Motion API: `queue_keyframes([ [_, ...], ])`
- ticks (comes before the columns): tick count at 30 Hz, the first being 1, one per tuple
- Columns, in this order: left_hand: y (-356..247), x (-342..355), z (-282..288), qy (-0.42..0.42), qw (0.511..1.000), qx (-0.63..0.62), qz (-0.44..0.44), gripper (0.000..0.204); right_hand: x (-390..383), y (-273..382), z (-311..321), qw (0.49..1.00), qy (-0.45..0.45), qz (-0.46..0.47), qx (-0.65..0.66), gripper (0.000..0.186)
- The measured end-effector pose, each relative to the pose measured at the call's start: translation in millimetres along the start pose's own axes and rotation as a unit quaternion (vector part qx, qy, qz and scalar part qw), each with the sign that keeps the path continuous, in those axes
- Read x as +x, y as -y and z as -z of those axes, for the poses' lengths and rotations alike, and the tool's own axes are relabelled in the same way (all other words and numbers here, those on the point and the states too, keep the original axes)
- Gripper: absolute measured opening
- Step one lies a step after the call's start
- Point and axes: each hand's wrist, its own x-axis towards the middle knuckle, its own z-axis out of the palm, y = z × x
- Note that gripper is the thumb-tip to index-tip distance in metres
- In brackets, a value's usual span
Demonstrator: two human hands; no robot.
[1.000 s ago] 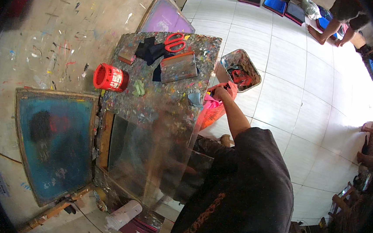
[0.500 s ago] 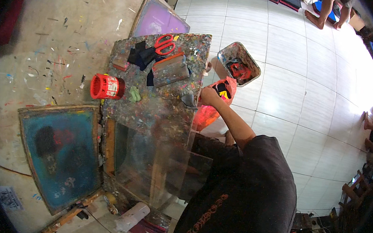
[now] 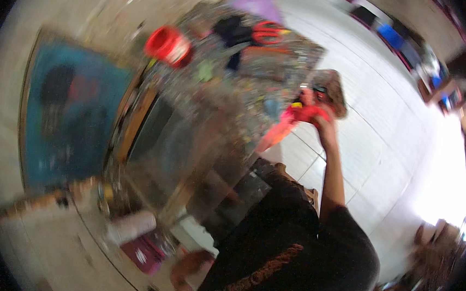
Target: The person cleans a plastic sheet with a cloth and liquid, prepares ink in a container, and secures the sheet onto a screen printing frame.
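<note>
Reaching out at the right edge of a paint-spattered worktable (image 3: 237, 96), my right hand (image 3: 321, 122) has its blurred fingers closed on a red-orange bag (image 3: 280, 128) with pink and yellow bits at its top. A paint-stained tray (image 3: 335, 93) is just beyond it on the tiles. On the table are red scissors (image 3: 266, 32), dark cloths (image 3: 231, 30), a squeegee (image 3: 264, 63), a green scrap (image 3: 206, 71) and a red tub (image 3: 167, 46). A smeared limb (image 3: 190, 271) at lower centre may be my left arm; its fingers cannot be made out.
A teal screen frame (image 3: 73, 122) stands left of the table, a purple one (image 3: 255, 2) behind it. A white cylinder (image 3: 130, 228) and maroon items (image 3: 142, 256) are low at front left. Another person's legs (image 3: 440, 90) and blue stacked items (image 3: 389, 34) show at upper right.
The view has swung and tilted, now blurred. My right hand has moved outward with the bag, nearer the tray. A skin-coloured limb has appeared at lower centre.
</note>
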Motion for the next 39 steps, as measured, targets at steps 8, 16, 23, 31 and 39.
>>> queue_keyframes([
  [8,-125,28,4,-0.482,0.761,0.28,-0.331,0.065,-84,87,-145,0.847,0.188,0.284,-0.408,0.046],
  [16,-67,40,16,-0.475,0.798,0.279,-0.247,0.091,-119,6,-240,0.524,0.482,0.309,-0.631,0.071],
  [23,-24,56,25,-0.446,0.82,0.29,-0.212,0.086,-175,-16,-281,0.425,0.63,0.389,-0.52,0.063],
  [31,-14,67,19,-0.49,0.803,0.234,-0.245,0.073,-153,-29,-290,0.568,0.534,0.321,-0.538,0.056],
  [39,-21,79,16,-0.565,0.79,0.098,-0.215,0.061,-138,-41,-293,0.529,0.538,0.285,-0.591,0.055],
])
